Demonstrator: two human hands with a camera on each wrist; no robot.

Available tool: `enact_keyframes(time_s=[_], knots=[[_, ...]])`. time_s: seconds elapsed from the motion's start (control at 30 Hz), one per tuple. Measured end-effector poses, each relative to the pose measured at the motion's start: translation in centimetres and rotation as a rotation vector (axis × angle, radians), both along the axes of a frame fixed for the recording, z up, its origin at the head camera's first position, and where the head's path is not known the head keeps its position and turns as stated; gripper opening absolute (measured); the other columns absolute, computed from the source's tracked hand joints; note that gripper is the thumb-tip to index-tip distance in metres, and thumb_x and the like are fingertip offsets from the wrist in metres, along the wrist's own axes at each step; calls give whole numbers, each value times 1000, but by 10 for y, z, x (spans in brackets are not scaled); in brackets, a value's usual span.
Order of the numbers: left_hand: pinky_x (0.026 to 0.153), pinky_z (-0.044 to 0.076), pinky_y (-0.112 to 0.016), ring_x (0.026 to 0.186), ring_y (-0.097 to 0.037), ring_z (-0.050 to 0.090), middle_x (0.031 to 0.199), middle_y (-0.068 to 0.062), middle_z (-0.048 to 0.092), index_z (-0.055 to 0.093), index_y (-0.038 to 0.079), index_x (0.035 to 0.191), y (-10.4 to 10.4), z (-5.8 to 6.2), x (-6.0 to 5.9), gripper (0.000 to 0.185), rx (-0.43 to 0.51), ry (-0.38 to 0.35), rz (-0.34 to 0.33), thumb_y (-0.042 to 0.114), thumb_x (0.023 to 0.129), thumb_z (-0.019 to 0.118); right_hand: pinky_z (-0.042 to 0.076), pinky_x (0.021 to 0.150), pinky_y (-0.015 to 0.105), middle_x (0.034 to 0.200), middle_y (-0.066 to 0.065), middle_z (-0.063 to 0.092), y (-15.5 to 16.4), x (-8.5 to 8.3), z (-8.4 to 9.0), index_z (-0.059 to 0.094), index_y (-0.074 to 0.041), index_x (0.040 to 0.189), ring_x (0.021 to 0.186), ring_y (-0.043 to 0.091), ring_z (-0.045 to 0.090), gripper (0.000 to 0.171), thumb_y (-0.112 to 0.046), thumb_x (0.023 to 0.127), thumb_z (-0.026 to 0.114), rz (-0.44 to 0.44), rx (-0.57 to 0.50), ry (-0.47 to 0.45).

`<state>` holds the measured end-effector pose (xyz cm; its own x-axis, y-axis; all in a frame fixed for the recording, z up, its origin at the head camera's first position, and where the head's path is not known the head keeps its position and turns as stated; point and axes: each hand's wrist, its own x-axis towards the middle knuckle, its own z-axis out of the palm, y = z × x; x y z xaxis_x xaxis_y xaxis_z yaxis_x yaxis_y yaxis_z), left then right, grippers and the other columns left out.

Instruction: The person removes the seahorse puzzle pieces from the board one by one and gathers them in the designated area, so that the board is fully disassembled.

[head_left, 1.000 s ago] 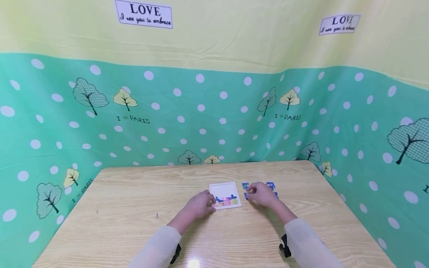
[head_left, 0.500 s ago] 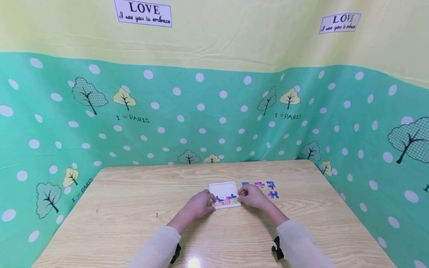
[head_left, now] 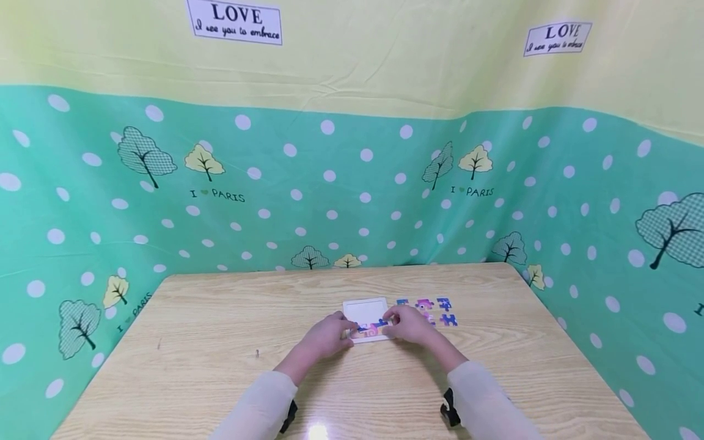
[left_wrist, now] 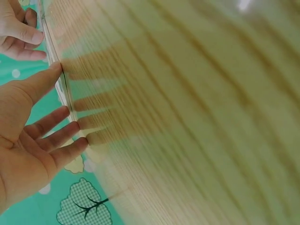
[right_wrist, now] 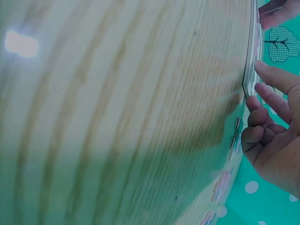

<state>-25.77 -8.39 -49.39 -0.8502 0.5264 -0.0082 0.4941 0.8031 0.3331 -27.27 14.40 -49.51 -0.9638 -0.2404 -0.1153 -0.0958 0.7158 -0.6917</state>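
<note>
Puzzle tray (head_left: 367, 311): white square frame, flat on the wooden table (head_left: 220, 342), near the table's middle; its lower row is partly filled with coloured pieces, the upper part bare white.

Left hand (head_left: 327, 335): at the tray's 8 o'clock corner. The left wrist view shows its fingers (left_wrist: 58, 136) straight and spread, tips touching the tray's edge (left_wrist: 63, 84); nothing is grasped.

Right hand (head_left: 409, 324): at the tray's 4 o'clock corner, fingertips over the filled row. The right wrist view shows the thumb and forefinger (right_wrist: 276, 77) extended to the tray's edge (right_wrist: 248, 79), the other fingers curled in. Whether a piece is pinched under them cannot be told.

Loose puzzle pieces (head_left: 447, 319): blue and pink, lying flat on the table at 3 o'clock from the tray, just beyond the right hand, apart from it.

Sleeves (head_left: 258, 406): pale, on both forearms, at 6 o'clock.

Backdrop cloth (head_left: 330, 183): green with white dots and trees, yellow above, standing round the table at 9, 12 and 3 o'clock.
</note>
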Motion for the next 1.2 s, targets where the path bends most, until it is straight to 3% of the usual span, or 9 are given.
enact_keyframes(time_s=[0.23, 0.63, 0.9, 1.2], knots=[[77, 52, -31, 88, -15, 55, 105, -5, 56, 60, 22, 126, 1, 3, 2, 40, -34, -24, 4, 27, 87, 65, 43, 51, 25, 73, 3, 53, 0, -1, -2, 66, -6, 109, 61, 15, 47, 34, -17, 78, 73, 15, 23, 5], [74, 50, -29, 88, -15, 49, 106, -7, 54, 60, 27, 125, 1, 1, 1, 37, -68, 2, -10, 27, 88, 63, 43, 51, 26, 76, 3, 54, -1, -1, -1, 66, -7, 108, 63, 16, 48, 31, -18, 79, 72, 14, 45, -1], [74, 50, -29, 87, -15, 50, 106, -7, 54, 61, 29, 124, 2, 1, 2, 36, -82, 12, -15, 28, 88, 63, 43, 50, 26, 75, 3, 54, 0, -3, 1, 62, -11, 121, 62, 15, 48, 41, -18, 80, 71, 61, 58, -21], [78, 51, -32, 92, -18, 51, 108, -8, 54, 60, 29, 126, 2, 3, 3, 36, -95, 10, -19, 28, 90, 61, 42, 50, 25, 74, 3, 52, -1, -5, 0, 63, -12, 118, 61, 15, 48, 37, -15, 81, 69, 85, 77, -24]])
